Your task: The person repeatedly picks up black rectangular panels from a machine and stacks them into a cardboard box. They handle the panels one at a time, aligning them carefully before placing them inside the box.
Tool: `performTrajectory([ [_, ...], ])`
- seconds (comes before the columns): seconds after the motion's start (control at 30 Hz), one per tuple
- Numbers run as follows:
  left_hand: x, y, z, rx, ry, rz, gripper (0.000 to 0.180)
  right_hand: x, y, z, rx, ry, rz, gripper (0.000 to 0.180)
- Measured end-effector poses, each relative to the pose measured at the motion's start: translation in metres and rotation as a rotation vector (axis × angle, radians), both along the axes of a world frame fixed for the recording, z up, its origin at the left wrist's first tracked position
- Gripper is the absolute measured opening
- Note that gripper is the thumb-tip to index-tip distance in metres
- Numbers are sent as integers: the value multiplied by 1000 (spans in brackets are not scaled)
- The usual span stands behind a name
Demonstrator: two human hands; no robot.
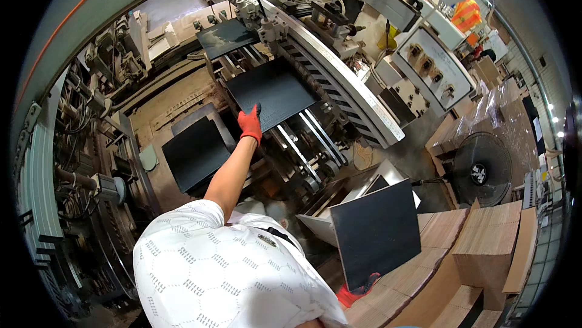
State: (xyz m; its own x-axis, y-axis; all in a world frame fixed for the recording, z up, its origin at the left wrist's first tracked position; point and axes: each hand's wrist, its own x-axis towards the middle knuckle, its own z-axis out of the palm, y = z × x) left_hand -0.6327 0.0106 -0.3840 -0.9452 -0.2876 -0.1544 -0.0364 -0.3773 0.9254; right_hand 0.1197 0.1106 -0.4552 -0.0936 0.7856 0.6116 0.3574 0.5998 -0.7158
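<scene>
My left hand [250,123], in a red glove, reaches far out to the machine and grips the near left corner of a black sheet [273,91] that lies flat on the feeder rails [303,146]. Low at my right side, my right hand [357,293], also in a red glove, holds the bottom edge of a second black board [376,234], which stands nearly upright. A third black sheet [227,37] lies farther up the feeder under a metal head. Another black sheet [194,152] rests on a lower platform to the left of my arm.
A long white machine rail [345,79] runs diagonally beside the feeder. Stacks of brown cardboard [485,249] fill the lower right. A black floor fan [482,170] stands behind them, with a white control panel [433,67] above. Machine parts and cables crowd the left side.
</scene>
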Motion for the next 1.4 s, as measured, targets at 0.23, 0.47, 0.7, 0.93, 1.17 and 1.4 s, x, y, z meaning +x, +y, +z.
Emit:
performTrajectory([
  [0.23, -8, 18, -3, -124, 75, 3, 42, -14, -2, 94, -573, 661, 55, 48],
  [0.47, 0, 2, 16, -53, 39, -17, 28, -8, 32, 140, -686, 464, 225, 57],
  [0.7, -13, -3, 3, -148, -14, 8, 37, -43, 96, 156, -863, 246, 185, 33],
  [0.93, 14, 18, 43, -176, -41, -19, 37, -105, 117, 178, -627, -332, -96, 51],
  [1.17, -15, -62, -52, 169, 8, -348, 37, -135, 116, 191, -444, -800, -304, 62],
  [1.4, 121, -208, -135, -162, -683, 285, 66, -151, 139, 183, -431, -465, -138, 48],
])
